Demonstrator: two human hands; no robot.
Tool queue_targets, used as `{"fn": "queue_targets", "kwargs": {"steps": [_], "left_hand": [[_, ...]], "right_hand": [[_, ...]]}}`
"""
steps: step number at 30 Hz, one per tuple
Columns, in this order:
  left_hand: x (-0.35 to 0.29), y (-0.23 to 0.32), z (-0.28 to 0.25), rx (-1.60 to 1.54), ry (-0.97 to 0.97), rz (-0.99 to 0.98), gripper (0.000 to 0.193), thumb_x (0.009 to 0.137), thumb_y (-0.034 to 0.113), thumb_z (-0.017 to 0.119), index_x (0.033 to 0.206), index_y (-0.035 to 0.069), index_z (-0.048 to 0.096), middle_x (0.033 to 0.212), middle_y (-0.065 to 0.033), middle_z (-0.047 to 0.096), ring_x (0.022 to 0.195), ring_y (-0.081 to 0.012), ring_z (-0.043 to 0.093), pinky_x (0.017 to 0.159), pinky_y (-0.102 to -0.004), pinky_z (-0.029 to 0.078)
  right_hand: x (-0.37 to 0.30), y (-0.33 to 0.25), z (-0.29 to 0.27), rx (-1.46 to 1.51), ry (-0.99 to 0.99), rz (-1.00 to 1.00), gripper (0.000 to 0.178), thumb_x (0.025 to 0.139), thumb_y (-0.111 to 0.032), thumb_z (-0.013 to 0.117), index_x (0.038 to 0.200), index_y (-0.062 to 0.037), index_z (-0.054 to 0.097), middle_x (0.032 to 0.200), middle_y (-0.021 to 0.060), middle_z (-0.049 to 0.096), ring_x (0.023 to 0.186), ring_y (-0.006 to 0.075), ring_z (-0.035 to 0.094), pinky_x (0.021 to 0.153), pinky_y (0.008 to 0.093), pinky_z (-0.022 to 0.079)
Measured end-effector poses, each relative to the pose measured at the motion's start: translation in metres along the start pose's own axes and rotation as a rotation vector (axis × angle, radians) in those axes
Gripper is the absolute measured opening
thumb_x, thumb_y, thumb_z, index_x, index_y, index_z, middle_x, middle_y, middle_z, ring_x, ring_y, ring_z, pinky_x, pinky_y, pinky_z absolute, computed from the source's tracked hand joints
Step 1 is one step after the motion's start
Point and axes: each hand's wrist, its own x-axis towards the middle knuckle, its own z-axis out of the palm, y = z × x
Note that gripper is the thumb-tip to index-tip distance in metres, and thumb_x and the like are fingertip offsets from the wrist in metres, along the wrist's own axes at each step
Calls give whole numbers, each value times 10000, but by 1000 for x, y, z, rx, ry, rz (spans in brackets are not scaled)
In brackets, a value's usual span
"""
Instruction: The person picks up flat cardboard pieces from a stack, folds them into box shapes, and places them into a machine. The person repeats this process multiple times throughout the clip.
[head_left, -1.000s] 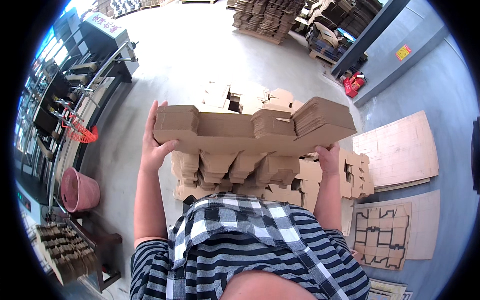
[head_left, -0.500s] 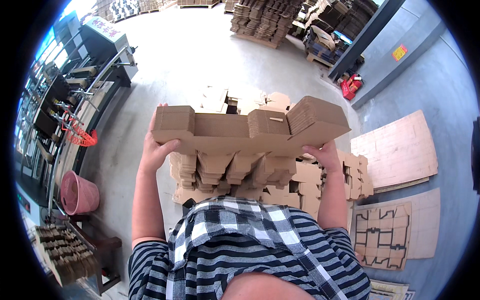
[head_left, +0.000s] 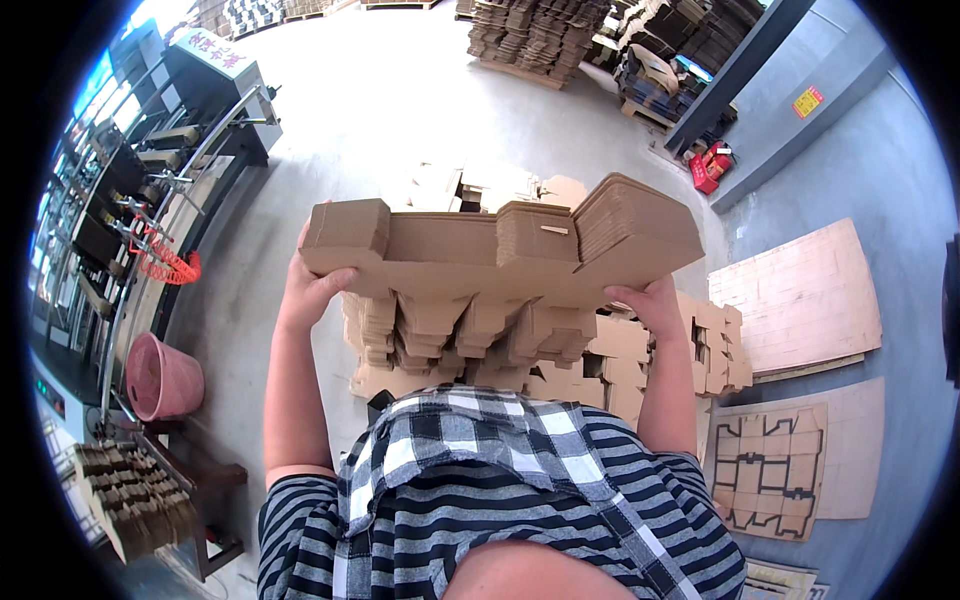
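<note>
Above the concrete floor, chest-high in the head view, a thick bundle of flat die-cut cardboard blanks is carried level by two hands. At its left end the left hand grips the bundle, thumb laid over the lower face; at the right end the right hand supports it from beneath, fingers curled under the edge. Directly below stands a stack of the same blanks on the floor, apart from the carried bundle. Near the floor's left edge sits a pink bucket beside a long machine. Flat wooden boards lie at the right.
</note>
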Motion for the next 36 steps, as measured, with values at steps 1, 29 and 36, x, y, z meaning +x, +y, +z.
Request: {"fn": "queue_targets", "kwargs": {"steps": [1, 29, 36], "left_hand": [[0, 3, 2, 15, 30, 66, 960, 645, 207, 820, 1418, 36, 277, 1289, -88, 473, 1136, -185, 490, 960, -325, 416], [15, 71, 162, 1533, -142, 404, 960, 683, 543, 694, 1352, -46, 337, 1223, -150, 476, 1222, -300, 378, 1107, -456, 174], [23, 63, 171, 1497, -227, 332, 862, 703, 520, 693, 1245, -86, 405, 1136, -169, 501, 1149, -296, 435, 1090, -441, 227]], "right_hand": [[-1, 1, 0, 10, 3, -8, 443, 655, 49, 750, 1059, 4, 575, 958, 53, 638, 883, 136, 609, 762, 282, 519], [-9, 1, 3, -100, 40, -15, 549, 592, -10, 811, 1085, -11, 568, 1002, 67, 628, 917, 175, 604, 791, 317, 517], [-6, -2, 2, -124, -7, 4, 586, 575, 9, 818, 1099, -16, 555, 1032, 68, 612, 920, 161, 602, 776, 310, 528]]}}
